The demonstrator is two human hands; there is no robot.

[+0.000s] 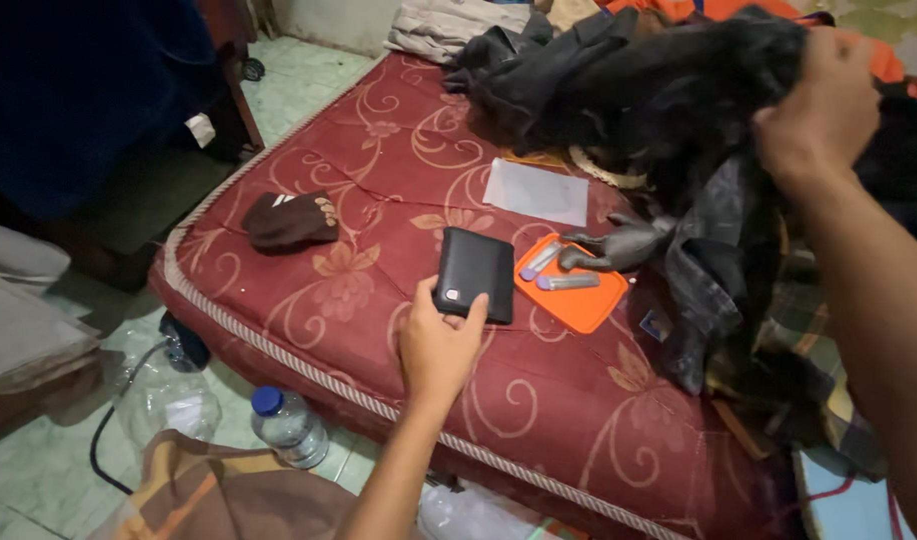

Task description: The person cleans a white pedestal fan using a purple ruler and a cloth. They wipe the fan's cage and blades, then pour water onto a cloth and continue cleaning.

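Wallet [475,272], black and flat, lies on the red flowered mattress [378,180] near its front edge, just left of an orange tray [578,305]. The left hand [438,345] has its fingers [460,312] curled over the wallet's lower corner, thumb on one side, so the grasp looks just made and the wallet not yet off the bed. The right hand [818,110] is up at the far right, fingers bunched tight in a dark garment [678,90] lifted from the heap of clothes [768,330].

By my reading, the step in hand is clearing small items off the bed while the clothes are held out of the way. Lifting the wallet would call for a firmer pinch across its edge and a straight pull toward the body, keeping clear of the tray beside it.

Counted: one wallet, one orange tray with two small grey tubes [568,282] on it, one dark toy animal figure [618,248] touching the tray's far side, one white sheet of paper [536,192], one brown sock [290,220] well apart to the left, and one plastic bottle with a blue cap [288,425] on the floor
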